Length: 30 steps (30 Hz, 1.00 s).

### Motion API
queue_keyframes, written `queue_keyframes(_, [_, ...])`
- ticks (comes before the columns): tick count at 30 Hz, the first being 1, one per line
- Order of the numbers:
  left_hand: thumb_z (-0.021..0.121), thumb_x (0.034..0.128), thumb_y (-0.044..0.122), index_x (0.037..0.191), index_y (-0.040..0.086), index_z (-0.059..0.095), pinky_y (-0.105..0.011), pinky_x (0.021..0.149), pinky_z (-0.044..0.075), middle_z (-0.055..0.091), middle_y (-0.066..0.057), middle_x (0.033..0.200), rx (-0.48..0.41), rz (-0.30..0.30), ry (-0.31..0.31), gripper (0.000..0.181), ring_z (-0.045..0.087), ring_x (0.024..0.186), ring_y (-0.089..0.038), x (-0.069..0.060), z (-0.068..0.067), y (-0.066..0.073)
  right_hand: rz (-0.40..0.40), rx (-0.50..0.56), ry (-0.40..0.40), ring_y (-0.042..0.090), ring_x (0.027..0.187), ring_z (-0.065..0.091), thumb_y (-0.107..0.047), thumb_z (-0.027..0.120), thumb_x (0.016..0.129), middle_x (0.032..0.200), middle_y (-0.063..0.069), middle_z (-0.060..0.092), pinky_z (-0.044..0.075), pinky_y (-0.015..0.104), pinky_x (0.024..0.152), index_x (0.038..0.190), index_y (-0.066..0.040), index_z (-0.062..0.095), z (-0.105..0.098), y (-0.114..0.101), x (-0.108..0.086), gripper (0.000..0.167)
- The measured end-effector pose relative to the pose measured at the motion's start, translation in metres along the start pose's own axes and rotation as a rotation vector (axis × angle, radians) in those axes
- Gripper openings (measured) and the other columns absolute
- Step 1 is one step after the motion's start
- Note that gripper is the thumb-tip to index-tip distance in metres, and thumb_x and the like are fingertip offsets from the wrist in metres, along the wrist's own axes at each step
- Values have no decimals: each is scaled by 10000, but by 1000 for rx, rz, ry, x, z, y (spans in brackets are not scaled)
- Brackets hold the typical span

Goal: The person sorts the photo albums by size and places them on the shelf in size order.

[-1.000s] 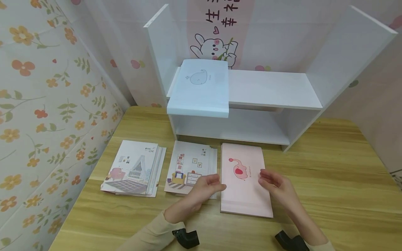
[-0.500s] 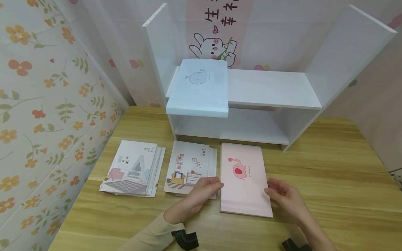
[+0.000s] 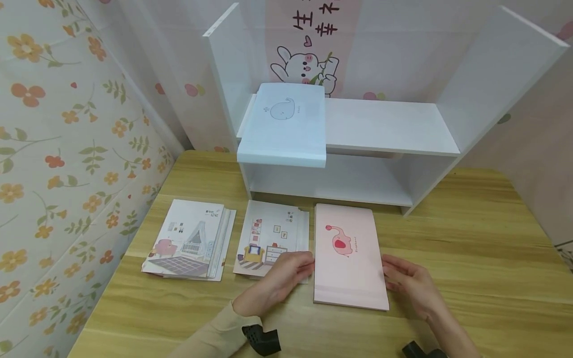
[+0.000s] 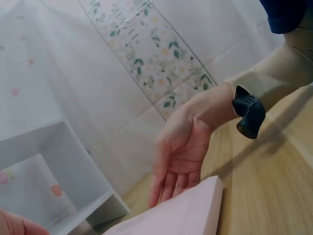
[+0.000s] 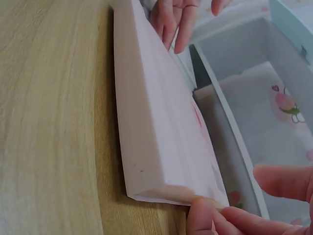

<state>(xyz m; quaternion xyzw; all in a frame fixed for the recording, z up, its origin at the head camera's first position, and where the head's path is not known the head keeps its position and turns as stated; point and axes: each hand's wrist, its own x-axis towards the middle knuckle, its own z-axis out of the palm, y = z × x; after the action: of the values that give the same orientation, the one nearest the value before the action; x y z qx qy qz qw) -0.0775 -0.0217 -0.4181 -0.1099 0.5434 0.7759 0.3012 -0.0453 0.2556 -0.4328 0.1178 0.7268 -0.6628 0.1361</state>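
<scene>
Facing the white shelf (image 3: 389,125), we have the pink book (image 3: 353,276) flat on the table (image 3: 470,233) just in front of it. Our left hand (image 3: 287,274) and right hand (image 3: 413,285) flank the book, fingers relaxed and grasping nothing.

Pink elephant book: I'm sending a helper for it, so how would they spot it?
On the wooden table stands a white shelf. In front of it, the pink elephant book lies between the left hand and right hand. Unlike the white-covered books on its left, its cover is pink with one elephant.
</scene>
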Motion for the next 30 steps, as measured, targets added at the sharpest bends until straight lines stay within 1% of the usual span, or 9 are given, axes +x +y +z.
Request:
queue_keyframes(3, [524,883,25,1086,-142,517,-354,983,425,503,-129,1047,-26,-13,-16,263,500,935,-179,1,-2,1,14,55,-16,33,918,609,-67,565,929,1027,-102,641,530,248,766,1333,196,325,-3,1,1,538])
queue_keyframes(8, [524,893,36,1151,-149,487,-349,968,437,517,-135,1048,-60,-36,-40,319,517,934,-180,2,-4,3,40,117,-43,54,915,616,-65,569,927,1003,-103,652,531,246,764,1316,162,398,-8,3,3,482])
queue_keyframes(10, [523,895,32,1166,-146,477,-340,953,450,522,-132,1036,-69,-39,-46,327,524,925,-178,2,-4,3,51,146,-59,64,906,617,-56,570,923,1000,-94,657,530,241,758,1284,96,493,-10,4,3,399])
queue_keyframes(13, [529,882,1,1174,-149,478,-295,891,480,520,-101,974,-74,-38,-44,332,532,872,-155,3,-4,4,72,195,-80,76,880,619,-38,580,912,992,-81,666,529,231,742,1185,-63,627,-13,5,2,278])
queue_keyframes(16, [542,864,-39,1200,-153,470,-249,812,494,509,-89,964,-69,-31,-31,362,529,812,-131,3,-4,5,86,225,-97,81,859,617,-17,587,900,983,-58,665,527,224,732,1076,-178,672,-14,5,2,253])
queue_keyframes(19, [556,846,-64,1259,-157,432,-246,802,495,514,-139,1075,-53,-36,-14,441,526,818,-138,4,-2,5,104,237,-96,80,827,608,-8,590,893,964,-35,647,522,213,709,1012,-229,676,-15,6,1,265])
queue_keyframes(23, [568,840,-74,1315,-162,374,-295,868,494,488,-223,1239,-36,-55,10,521,545,904,-177,5,-1,5,123,247,-73,75,790,592,-8,594,890,937,-28,629,511,202,677,949,-270,675,-16,5,0,281])
queue_keyframes(27, [572,845,-75,1320,-161,374,-313,895,487,509,-233,1239,-39,-56,21,523,561,942,-186,7,0,4,127,251,-60,76,798,596,-11,594,892,926,-42,648,511,208,686,928,-277,676,-16,5,-1,280])
queue_keyframes(30, [572,843,-81,1315,-161,387,-312,895,488,523,-231,1230,-34,-47,16,513,566,934,-178,6,0,4,134,231,-51,82,818,595,-26,591,899,938,-50,656,506,220,707,975,-246,673,-16,4,-2,247])
